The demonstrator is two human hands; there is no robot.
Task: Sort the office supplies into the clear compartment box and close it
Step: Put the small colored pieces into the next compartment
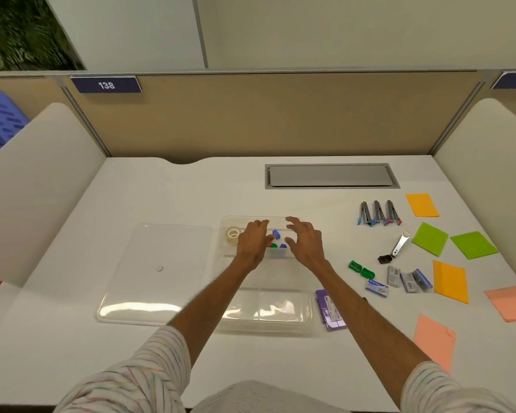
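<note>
Staplers (379,213) and staple boxes (394,276) lie out beyond the right hand (306,242), far from the left hand (251,242); both hover loose-fingered, empty, over the clear box (268,325).

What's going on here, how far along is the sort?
A person is mid-sort. The left hand and right hand hover over a far compartment of the clear compartment box that holds small coloured pieces; neither visibly grips anything. Tape rolls sit in the compartment to its left. The lid lies off, left of the box. Staplers, staple boxes and coloured paper pads wait unsorted on the desk to the right.
</note>
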